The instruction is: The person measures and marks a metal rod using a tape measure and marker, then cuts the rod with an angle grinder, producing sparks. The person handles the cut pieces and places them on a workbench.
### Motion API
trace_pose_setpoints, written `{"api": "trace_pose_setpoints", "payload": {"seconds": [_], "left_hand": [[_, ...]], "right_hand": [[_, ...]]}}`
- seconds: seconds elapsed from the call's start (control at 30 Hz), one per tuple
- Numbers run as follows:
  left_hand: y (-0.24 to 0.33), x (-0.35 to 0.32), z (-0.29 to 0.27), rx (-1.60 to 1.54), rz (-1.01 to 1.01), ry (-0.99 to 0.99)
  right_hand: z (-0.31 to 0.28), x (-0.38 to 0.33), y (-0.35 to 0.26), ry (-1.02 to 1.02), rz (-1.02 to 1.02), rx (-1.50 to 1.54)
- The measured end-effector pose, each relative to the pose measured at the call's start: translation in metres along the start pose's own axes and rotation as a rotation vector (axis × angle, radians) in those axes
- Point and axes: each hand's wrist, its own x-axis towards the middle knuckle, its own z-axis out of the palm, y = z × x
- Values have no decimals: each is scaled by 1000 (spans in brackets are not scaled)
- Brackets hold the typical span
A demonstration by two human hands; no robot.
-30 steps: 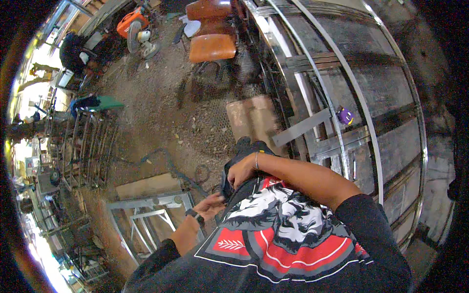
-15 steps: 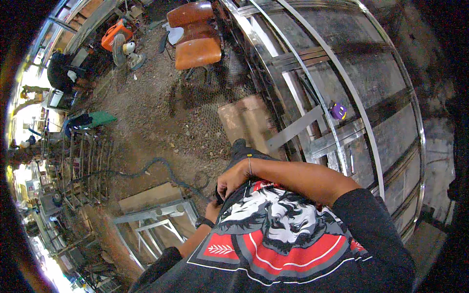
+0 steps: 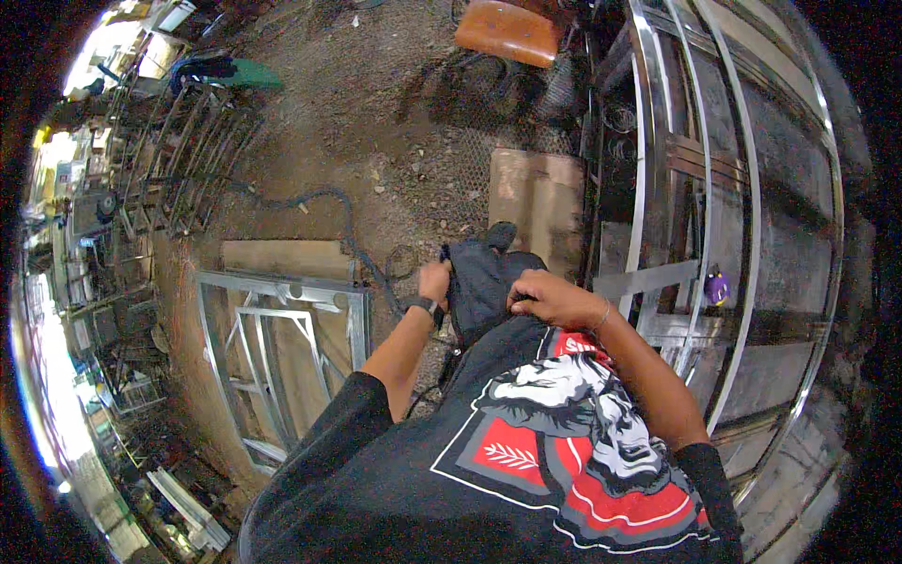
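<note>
Both hands are now working farther apart than half a second ago: the left hand [image 3: 434, 284] is reaching farther forward, while the right hand [image 3: 559, 299], which was crossing to the wearer's left side, is now sitting at the front of the waist. The whole view is also turning, so the orange chair [image 3: 507, 36] ahead is showing near the upper edge.

Dark trousers [image 3: 481, 291] are lying between the two sets of fingers, just right of the left fingers and just left of the right ones. Their long axis is running forward from the waist toward a dark shoe [image 3: 503, 235], which is showing just ahead of both hands. The left hand is pressing nearer, along the outer left side; the right is keeping closer to the hem of the black printed shirt [image 3: 517, 451].

The left fingers are curling against the cloth, partly hidden, so whether they are gripping anything cannot be told. The right fingers are bending in toward the thumb, nearly closed; whether they are pinching fabric is also unclear.

Left of the left fingers, a dark hose [image 3: 349, 221] is snaking over the ground and a silvery metal frame [image 3: 361, 329] is lying flat. Well right of the right fingers, a purple tape measure [image 3: 718, 289] is resting among long metal bars [image 3: 755, 188].
</note>
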Motion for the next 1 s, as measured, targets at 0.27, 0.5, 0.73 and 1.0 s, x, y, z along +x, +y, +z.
{"api": "trace_pose_setpoints", "payload": {"seconds": [0.27,0.5,0.73,1.0], "left_hand": [[17,-71,-123,-1110,-636,-823],[39,-116,-165,-1158,-281,-941],[24,-106,-179,-1323,-712,-725],[-1,-111,-175,-1157,-309,-727]], "right_hand": [[-15,0,-4,-85,68,5],[-19,22,-27,-162,42,-86],[10,95,-42,-309,-101,-170],[29,153,-50,-658,113,-259]]}}
